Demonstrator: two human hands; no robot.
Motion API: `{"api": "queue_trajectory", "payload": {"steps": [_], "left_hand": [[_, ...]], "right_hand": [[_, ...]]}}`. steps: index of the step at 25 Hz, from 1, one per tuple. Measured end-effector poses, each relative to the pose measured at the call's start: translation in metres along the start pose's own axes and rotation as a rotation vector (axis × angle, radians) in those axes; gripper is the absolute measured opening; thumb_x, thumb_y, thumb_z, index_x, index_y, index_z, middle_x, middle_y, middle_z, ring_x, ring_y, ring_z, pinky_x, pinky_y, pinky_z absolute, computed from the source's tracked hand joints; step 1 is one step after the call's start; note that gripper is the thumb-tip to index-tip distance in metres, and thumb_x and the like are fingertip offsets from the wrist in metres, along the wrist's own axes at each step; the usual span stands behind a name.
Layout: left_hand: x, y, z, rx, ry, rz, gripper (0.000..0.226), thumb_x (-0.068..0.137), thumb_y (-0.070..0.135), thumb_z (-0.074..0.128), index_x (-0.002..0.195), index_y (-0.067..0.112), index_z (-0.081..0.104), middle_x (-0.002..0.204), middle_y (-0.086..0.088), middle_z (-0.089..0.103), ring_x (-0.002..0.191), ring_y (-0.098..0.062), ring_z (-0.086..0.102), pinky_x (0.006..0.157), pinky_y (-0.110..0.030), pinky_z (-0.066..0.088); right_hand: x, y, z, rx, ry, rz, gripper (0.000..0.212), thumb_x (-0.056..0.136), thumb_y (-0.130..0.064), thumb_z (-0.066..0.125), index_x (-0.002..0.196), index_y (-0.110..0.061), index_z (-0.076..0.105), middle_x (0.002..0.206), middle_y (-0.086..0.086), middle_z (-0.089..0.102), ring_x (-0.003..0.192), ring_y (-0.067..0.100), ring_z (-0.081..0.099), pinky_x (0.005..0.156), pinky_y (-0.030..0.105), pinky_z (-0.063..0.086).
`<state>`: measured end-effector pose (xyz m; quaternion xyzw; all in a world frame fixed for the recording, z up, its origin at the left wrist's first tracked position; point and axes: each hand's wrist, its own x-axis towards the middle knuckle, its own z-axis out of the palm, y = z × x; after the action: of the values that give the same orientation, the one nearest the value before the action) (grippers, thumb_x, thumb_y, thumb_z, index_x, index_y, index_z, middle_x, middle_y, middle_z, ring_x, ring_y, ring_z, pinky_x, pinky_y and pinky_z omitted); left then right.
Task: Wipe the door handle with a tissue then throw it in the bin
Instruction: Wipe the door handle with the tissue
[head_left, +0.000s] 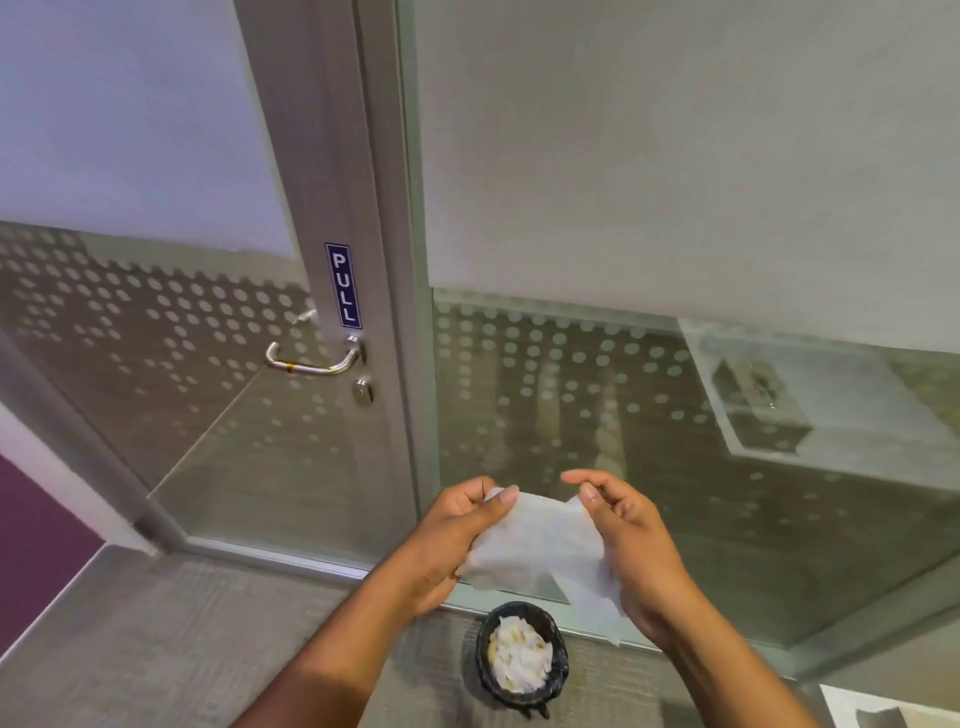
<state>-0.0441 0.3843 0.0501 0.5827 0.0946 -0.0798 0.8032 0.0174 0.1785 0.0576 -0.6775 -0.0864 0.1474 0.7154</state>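
Observation:
A white tissue (540, 551) is stretched between both of my hands in front of the glass wall. My left hand (452, 535) pinches its left edge and my right hand (631, 551) pinches its right edge. Up and to the left, the shiny metal door handle (311, 364) sticks out of the grey door frame, below a blue PULL sign (343, 286). Directly under my hands on the floor stands a small black-lined bin (521, 656) with several crumpled tissues inside.
A round lock (362, 389) sits under the handle. Frosted, dotted glass panels (675, 208) flank the door. Grey carpet (156, 639) covers the floor. A white object (883, 709) shows at the bottom right corner.

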Motion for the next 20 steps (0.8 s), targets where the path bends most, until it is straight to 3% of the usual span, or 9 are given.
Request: {"api": "queue_trajectory", "payload": {"steps": [2,4,6,7,9,12,15,17,20], "left_hand": [[-0.007,0.015,-0.028,0.178,-0.042,0.034,0.03,0.079,0.044,0.087,0.073,0.026,0.064,0.07,0.008,0.064,0.062,-0.005,0.057,0.054,-0.018,0.044],[-0.014,0.03,-0.052,0.32,-0.112,0.013,0.022,0.076,0.033,0.091,0.084,0.02,0.075,0.078,0.009,0.072,0.07,-0.004,0.064,0.062,-0.017,0.049],[-0.018,0.04,-0.075,0.377,-0.117,0.008,0.048,0.072,0.028,0.094,0.106,0.0,0.075,0.095,-0.004,0.076,0.087,-0.015,0.069,0.076,-0.027,0.055],[-0.018,0.043,-0.083,0.345,-0.088,0.021,0.05,0.073,0.024,0.092,0.109,-0.005,0.072,0.099,-0.008,0.076,0.09,-0.019,0.069,0.078,-0.03,0.055],[-0.019,0.046,-0.094,0.19,0.024,0.076,0.032,0.08,0.018,0.085,0.105,0.001,0.073,0.098,-0.01,0.077,0.089,-0.02,0.071,0.075,-0.029,0.058],[-0.015,0.048,-0.104,-0.011,0.162,0.156,0.014,0.086,0.02,0.079,0.099,0.018,0.075,0.097,-0.007,0.078,0.089,-0.02,0.072,0.075,-0.032,0.059],[-0.008,0.054,-0.113,0.017,0.303,0.243,0.012,0.095,0.015,0.079,0.102,0.024,0.075,0.096,-0.002,0.077,0.088,-0.02,0.071,0.069,-0.028,0.06],[-0.005,0.064,-0.124,-0.005,0.399,0.279,0.024,0.1,0.008,0.074,0.115,0.027,0.074,0.095,-0.008,0.071,0.09,-0.027,0.068,0.073,-0.035,0.06],[-0.006,0.084,-0.148,-0.021,0.394,0.181,0.044,0.092,0.015,0.078,0.134,0.026,0.074,0.095,-0.009,0.073,0.089,-0.022,0.075,0.077,-0.037,0.064]], "right_hand": [[0.009,-0.005,0.022,0.052,-0.042,0.001,0.023,0.105,-0.017,0.055,0.104,-0.02,0.078,0.07,-0.002,0.055,0.065,0.017,0.048,0.051,0.024,0.041],[0.015,-0.011,0.039,0.03,-0.112,-0.001,0.015,0.1,-0.024,0.064,0.103,-0.02,0.078,0.068,-0.004,0.056,0.063,0.015,0.049,0.051,0.02,0.042],[0.021,-0.017,0.053,0.016,-0.246,0.027,0.023,0.085,-0.03,0.082,0.106,-0.02,0.077,0.072,-0.001,0.062,0.067,0.016,0.056,0.057,0.023,0.048],[0.022,-0.019,0.056,0.002,-0.317,0.058,0.037,0.076,-0.025,0.089,0.111,-0.02,0.075,0.078,0.005,0.067,0.072,0.02,0.062,0.063,0.027,0.054],[0.03,-0.019,0.062,-0.029,-0.427,0.107,0.063,0.065,-0.008,0.096,0.122,-0.02,0.071,0.092,0.012,0.074,0.085,0.026,0.072,0.076,0.036,0.06],[0.051,-0.018,0.071,-0.103,-0.488,0.136,0.078,0.065,0.004,0.094,0.133,-0.02,0.063,0.084,0.015,0.072,0.083,0.027,0.072,0.075,0.03,0.058],[0.077,-0.018,0.082,-0.158,-0.532,0.114,0.065,0.074,-0.002,0.09,0.13,-0.024,0.066,0.069,0.017,0.069,0.071,0.021,0.067,0.071,0.025,0.053],[0.093,-0.023,0.093,-0.111,-0.575,0.075,0.046,0.081,-0.011,0.086,0.122,-0.026,0.07,0.066,0.013,0.068,0.068,0.018,0.065,0.068,0.025,0.051],[0.112,-0.027,0.113,-0.01,-0.565,0.015,0.028,0.088,-0.02,0.079,0.116,-0.022,0.076,0.093,0.01,0.081,0.081,0.018,0.073,0.072,0.025,0.057]]}}
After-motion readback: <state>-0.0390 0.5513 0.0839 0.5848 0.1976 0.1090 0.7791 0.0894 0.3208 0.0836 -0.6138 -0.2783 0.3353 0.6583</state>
